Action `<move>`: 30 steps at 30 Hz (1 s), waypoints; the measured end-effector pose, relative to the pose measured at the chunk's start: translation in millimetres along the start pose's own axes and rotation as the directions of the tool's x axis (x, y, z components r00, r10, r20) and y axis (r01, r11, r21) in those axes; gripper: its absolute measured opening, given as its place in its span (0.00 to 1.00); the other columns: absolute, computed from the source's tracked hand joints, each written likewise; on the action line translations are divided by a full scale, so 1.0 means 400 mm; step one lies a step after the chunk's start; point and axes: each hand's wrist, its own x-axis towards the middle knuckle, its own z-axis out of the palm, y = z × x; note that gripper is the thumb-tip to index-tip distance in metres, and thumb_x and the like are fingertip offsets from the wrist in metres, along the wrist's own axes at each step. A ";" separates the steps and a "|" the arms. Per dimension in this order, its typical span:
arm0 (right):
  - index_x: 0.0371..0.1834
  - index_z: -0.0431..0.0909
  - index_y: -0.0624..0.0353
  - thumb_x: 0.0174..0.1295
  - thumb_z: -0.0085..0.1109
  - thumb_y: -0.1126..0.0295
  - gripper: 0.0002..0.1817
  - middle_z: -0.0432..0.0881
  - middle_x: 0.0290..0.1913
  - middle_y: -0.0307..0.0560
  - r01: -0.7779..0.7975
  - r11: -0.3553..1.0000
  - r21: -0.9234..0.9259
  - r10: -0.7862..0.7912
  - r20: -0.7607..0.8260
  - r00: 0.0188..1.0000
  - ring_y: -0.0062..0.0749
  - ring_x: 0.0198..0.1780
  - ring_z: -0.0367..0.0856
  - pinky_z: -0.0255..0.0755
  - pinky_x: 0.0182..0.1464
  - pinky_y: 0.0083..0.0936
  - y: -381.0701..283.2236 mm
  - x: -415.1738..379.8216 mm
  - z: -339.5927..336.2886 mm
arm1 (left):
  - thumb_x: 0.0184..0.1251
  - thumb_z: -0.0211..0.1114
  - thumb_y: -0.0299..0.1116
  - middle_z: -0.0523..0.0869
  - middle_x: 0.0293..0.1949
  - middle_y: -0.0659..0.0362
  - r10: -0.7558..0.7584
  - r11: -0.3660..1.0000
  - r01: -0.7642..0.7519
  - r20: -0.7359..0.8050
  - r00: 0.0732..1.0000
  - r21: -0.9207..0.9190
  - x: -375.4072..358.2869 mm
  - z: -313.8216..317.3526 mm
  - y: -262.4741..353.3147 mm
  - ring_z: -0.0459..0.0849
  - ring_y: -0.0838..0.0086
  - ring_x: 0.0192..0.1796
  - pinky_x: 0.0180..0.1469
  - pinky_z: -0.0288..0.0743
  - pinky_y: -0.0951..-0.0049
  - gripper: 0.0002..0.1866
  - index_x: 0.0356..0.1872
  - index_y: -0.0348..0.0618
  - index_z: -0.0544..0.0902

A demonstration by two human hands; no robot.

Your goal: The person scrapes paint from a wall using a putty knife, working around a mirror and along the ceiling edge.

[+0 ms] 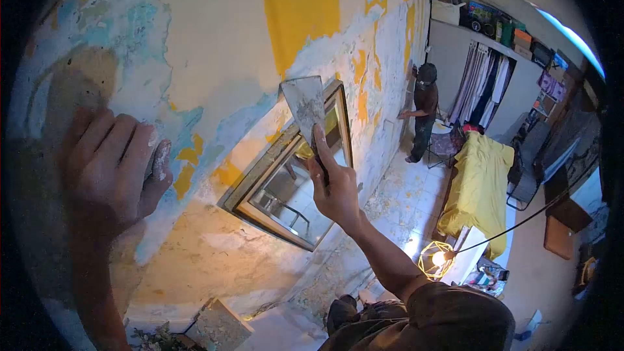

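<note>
Right hand point(333, 185) closed around the handle of a scraper point(305, 105), forefinger laid along the handle, arm raised. Scraper blade broad, grey, smeared with dust, its edge set against the wall point(214, 45) just above the upper corner of the window point(292, 175). Left hand point(114, 169) spread flat on the same wall, well to the left of the window, fingers loose and dusted white, holding nothing.

Wall surface rough: yellow paint flaking in patches above the window, pale blue and bare plaster showing to the left of it. Window frame brown, set at a tilt in this view, with railing seen through the glass.

To the right of the window, farther along the wall, another person point(424, 114) standing with both arms up at the plaster. Beyond the window on that side, a yellow cloth point(478, 185) draped over furniture, and a lit lamp point(437, 259) in a wire cage below it.
</note>
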 end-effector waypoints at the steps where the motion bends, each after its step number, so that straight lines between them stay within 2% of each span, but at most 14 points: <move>1: 0.78 0.53 0.54 0.67 0.51 0.78 0.35 0.74 0.19 0.57 0.002 1.000 -0.029 -0.002 0.003 1.000 0.36 0.19 0.77 0.70 0.26 0.27 0.001 0.013 -0.004 | 0.50 0.68 0.28 0.76 0.25 0.52 0.001 1.000 -0.001 0.001 1.000 -0.001 0.002 0.000 0.000 0.75 0.58 0.29 0.37 0.70 0.57 0.09 0.30 0.34 0.79; 3: 0.78 0.51 0.56 0.66 0.50 0.80 0.36 0.74 0.20 0.58 -0.011 0.998 -0.060 0.012 0.007 1.000 0.36 0.20 0.78 0.71 0.27 0.27 -0.016 0.035 -0.016 | 0.51 0.67 0.28 0.76 0.25 0.53 0.038 0.998 -0.035 -0.056 0.998 0.054 0.007 0.001 0.000 0.74 0.59 0.28 0.36 0.69 0.58 0.09 0.29 0.35 0.79; 7: 0.78 0.52 0.57 0.65 0.50 0.81 0.37 0.75 0.20 0.54 -0.034 0.999 -0.040 0.035 0.030 0.999 0.36 0.21 0.80 0.72 0.28 0.27 -0.005 0.024 0.001 | 0.52 0.67 0.30 0.76 0.25 0.53 0.010 1.000 -0.010 0.008 1.000 0.012 -0.008 -0.002 -0.006 0.75 0.59 0.29 0.36 0.70 0.57 0.09 0.30 0.35 0.79; 9: 0.78 0.52 0.57 0.64 0.51 0.81 0.37 0.75 0.20 0.54 -0.013 1.000 -0.029 0.014 0.034 0.999 0.37 0.21 0.79 0.72 0.29 0.26 0.024 0.002 0.016 | 0.56 0.66 0.34 0.83 0.38 0.42 -0.105 0.993 0.113 0.247 0.963 -0.018 -0.021 -0.016 -0.005 0.82 0.46 0.41 0.51 0.76 0.50 0.16 0.39 0.30 0.80; 11: 0.78 0.51 0.58 0.64 0.52 0.81 0.38 0.75 0.19 0.54 0.072 0.996 -0.049 -0.072 0.001 0.997 0.39 0.20 0.78 0.71 0.27 0.26 0.023 -0.006 0.016 | 0.56 0.66 0.34 0.83 0.37 0.43 -0.098 0.995 0.101 0.203 0.974 -0.004 -0.026 -0.008 -0.004 0.82 0.47 0.40 0.50 0.76 0.50 0.15 0.38 0.30 0.80; 13: 0.78 0.51 0.57 0.64 0.52 0.80 0.38 0.75 0.19 0.55 -0.001 0.998 -0.069 0.004 0.043 0.999 0.42 0.20 0.79 0.71 0.27 0.27 0.005 0.015 -0.002 | 0.57 0.65 0.35 0.83 0.36 0.44 -0.077 0.997 0.079 0.164 0.984 -0.007 -0.022 0.002 -0.001 0.82 0.48 0.39 0.49 0.76 0.50 0.15 0.37 0.31 0.80; 15: 0.78 0.54 0.53 0.67 0.50 0.77 0.35 0.77 0.24 0.64 -0.080 0.994 -0.073 0.081 0.015 0.997 0.45 0.18 0.76 0.70 0.25 0.29 -0.015 0.049 -0.001 | 0.52 0.67 0.30 0.75 0.25 0.53 -0.020 1.000 0.020 -0.001 1.000 -0.003 -0.004 0.005 0.002 0.75 0.59 0.29 0.37 0.70 0.58 0.10 0.31 0.35 0.79; 17: 0.78 0.54 0.54 0.67 0.50 0.78 0.35 0.77 0.25 0.64 -0.071 0.997 -0.028 0.072 0.018 0.997 0.45 0.18 0.75 0.69 0.25 0.29 -0.002 0.043 0.009 | 0.52 0.67 0.30 0.75 0.25 0.53 -0.014 1.000 0.014 0.010 1.000 0.007 0.001 0.001 0.003 0.75 0.59 0.29 0.37 0.70 0.58 0.10 0.31 0.35 0.79; 19: 0.78 0.53 0.56 0.67 0.49 0.78 0.35 0.77 0.24 0.63 0.037 0.999 -0.015 -0.037 -0.015 0.999 0.42 0.18 0.75 0.70 0.26 0.29 0.034 0.005 0.029 | 0.52 0.67 0.31 0.75 0.25 0.53 -0.013 1.000 0.012 0.021 1.000 0.028 -0.005 -0.004 -0.002 0.75 0.59 0.29 0.37 0.70 0.57 0.10 0.31 0.35 0.79; 21: 0.77 0.54 0.57 0.67 0.49 0.78 0.34 0.77 0.24 0.61 0.041 0.999 -0.022 -0.042 -0.010 0.999 0.40 0.18 0.75 0.71 0.27 0.29 0.038 -0.007 0.030 | 0.55 0.66 0.31 0.82 0.33 0.46 -0.096 0.995 0.099 0.182 0.979 -0.008 -0.021 -0.001 -0.001 0.81 0.50 0.35 0.46 0.76 0.51 0.12 0.35 0.32 0.79; 22: 0.77 0.55 0.57 0.68 0.49 0.78 0.33 0.78 0.24 0.60 0.010 1.000 -0.024 -0.010 0.002 1.000 0.39 0.18 0.74 0.71 0.27 0.28 0.039 -0.008 0.026 | 0.55 0.66 0.31 0.82 0.33 0.46 -0.096 0.995 0.100 0.187 0.978 -0.012 -0.024 0.002 0.001 0.81 0.50 0.35 0.46 0.76 0.51 0.12 0.35 0.32 0.79; 24: 0.77 0.56 0.57 0.68 0.48 0.77 0.32 0.77 0.22 0.58 -0.038 0.999 -0.009 0.038 0.000 0.999 0.38 0.18 0.76 0.70 0.26 0.27 0.024 0.005 0.020 | 0.56 0.65 0.31 0.82 0.32 0.46 -0.067 0.998 0.069 0.089 0.994 -0.012 -0.022 0.008 0.000 0.80 0.51 0.34 0.45 0.76 0.51 0.11 0.34 0.33 0.79; 27: 0.77 0.56 0.55 0.68 0.48 0.77 0.32 0.76 0.22 0.57 -0.112 0.991 -0.071 0.115 0.031 0.993 0.37 0.19 0.77 0.70 0.26 0.27 0.008 0.018 0.015 | 0.56 0.65 0.31 0.82 0.32 0.46 -0.020 1.000 0.019 0.085 0.996 0.013 -0.018 0.003 -0.007 0.81 0.50 0.33 0.44 0.76 0.51 0.10 0.34 0.33 0.79; 30: 0.77 0.56 0.55 0.68 0.48 0.77 0.33 0.75 0.22 0.57 -0.041 0.999 -0.021 0.040 -0.009 0.999 0.37 0.19 0.77 0.70 0.26 0.28 0.020 -0.014 0.032 | 0.55 0.66 0.31 0.83 0.32 0.45 -0.060 0.997 0.066 0.131 0.990 -0.044 -0.016 -0.004 -0.004 0.82 0.49 0.34 0.43 0.77 0.51 0.11 0.34 0.33 0.79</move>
